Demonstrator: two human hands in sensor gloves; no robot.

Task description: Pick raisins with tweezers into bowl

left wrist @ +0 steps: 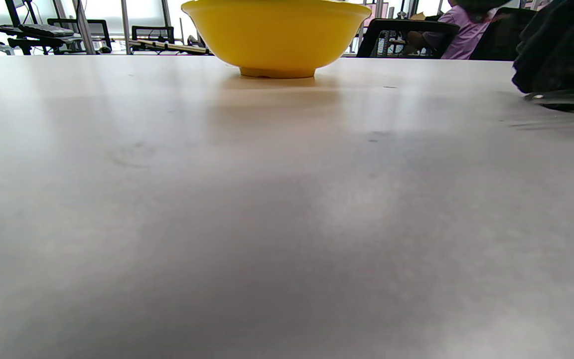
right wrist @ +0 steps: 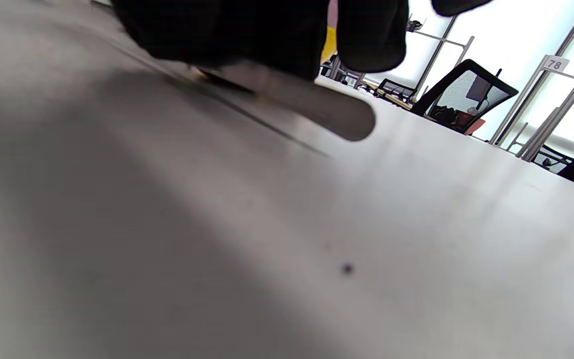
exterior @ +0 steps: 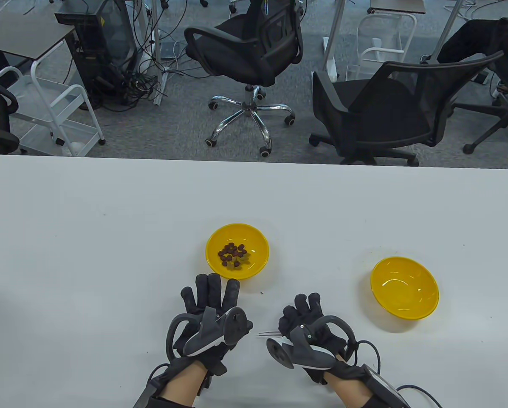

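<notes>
A yellow bowl [exterior: 258,240] holding several dark raisins [exterior: 232,254] sits mid-table; it also shows in the left wrist view [left wrist: 277,35]. An empty yellow bowl [exterior: 404,289] stands to its right. My left hand [exterior: 211,293] lies flat on the table just in front of the raisin bowl, fingers spread, holding nothing. My right hand [exterior: 303,310] has its fingers curled down on thin metal tweezers [exterior: 267,334] that lie on the table with their tips pointing left. In the right wrist view the gloved fingers [right wrist: 277,35] sit on the tweezers' blunt end [right wrist: 327,112].
The white table [exterior: 109,255] ends at a far edge, with office chairs [exterior: 254,46] and carts on the floor beyond. A tiny dark speck [exterior: 261,293] lies between my hands. My right hand also shows at the left wrist view's right edge [left wrist: 561,50].
</notes>
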